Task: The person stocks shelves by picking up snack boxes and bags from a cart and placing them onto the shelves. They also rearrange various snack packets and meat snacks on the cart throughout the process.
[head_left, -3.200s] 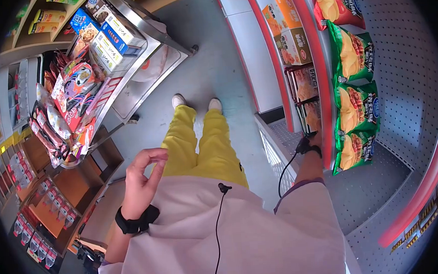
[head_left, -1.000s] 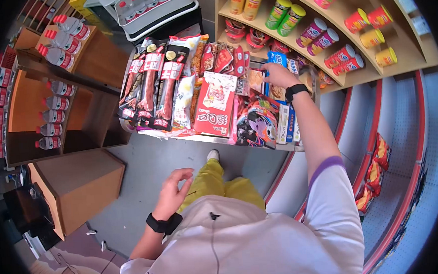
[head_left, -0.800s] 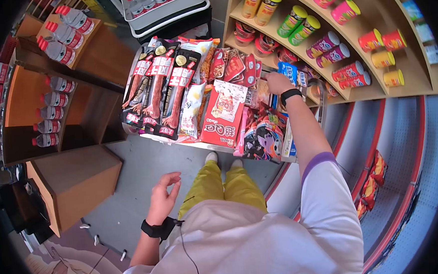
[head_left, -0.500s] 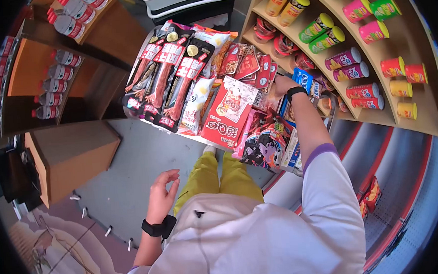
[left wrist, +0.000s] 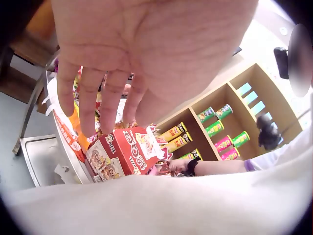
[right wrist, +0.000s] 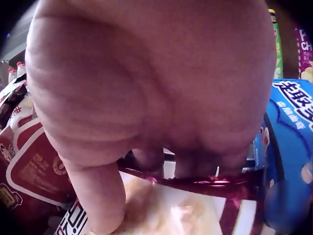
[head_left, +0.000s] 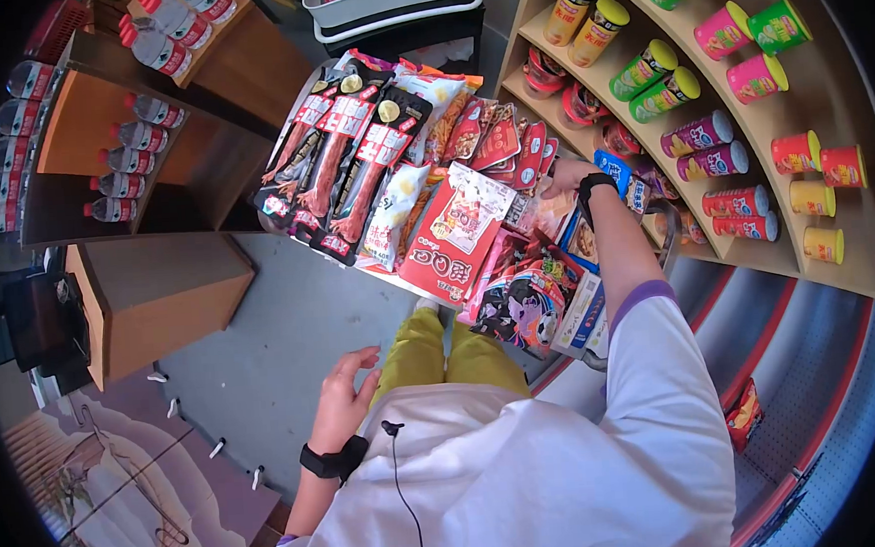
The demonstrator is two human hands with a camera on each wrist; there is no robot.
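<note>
My right hand (head_left: pixel 574 175) is over the snack-laden cart, its thumb on the front of a shiny dark-red packet (right wrist: pixel 181 210) with a pale food picture and its fingers curled behind the top edge. The packet stands among other packs, its lower part out of sight. Blue boxes (right wrist: pixel 293 142) are just right of this hand, dark-red packs (right wrist: pixel 41 166) to its left. My left hand (head_left: pixel 345 394) hangs loosely bent in front of my shirt with nothing in it; its palm fills the top of the left wrist view.
A red box (head_left: pixel 455 232) and long black packs (head_left: pixel 375 152) lie on the cart. Behind it curves a wooden shelf (head_left: pixel 700 137) of snack cans. Water bottles stand on a brown rack (head_left: pixel 206 177) at left. Red-edged shelves (head_left: pixel 742 345) are at lower right.
Earlier my right hand was in the red-edged shelf by green chip bags. I have since turned to the cart, where that hand now grips the packet. The left hand stays idle.
</note>
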